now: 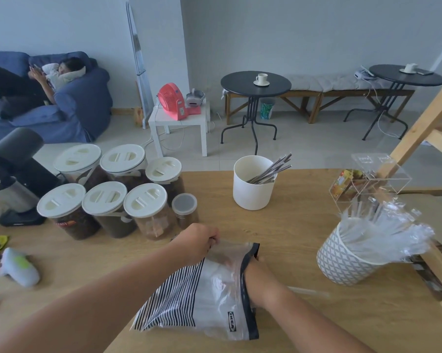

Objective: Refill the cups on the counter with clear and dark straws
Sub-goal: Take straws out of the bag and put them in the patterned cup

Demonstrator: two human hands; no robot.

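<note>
Both hands are working the striped bag (pixel 209 309) near the table's (pixel 291 225) front edge, the left hand (pixel 197 240) pinching its mouth open so the right hand (pixel 251 272), fingers hidden inside, is reaching in, while the white cup (pixel 253 192) and patterned cup (pixel 342 261) are waiting toward the far and right edges.

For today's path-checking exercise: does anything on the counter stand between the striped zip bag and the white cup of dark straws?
Nothing visible: bare counter lies between the zip bag and the white cup; the jars stand further left.
</note>
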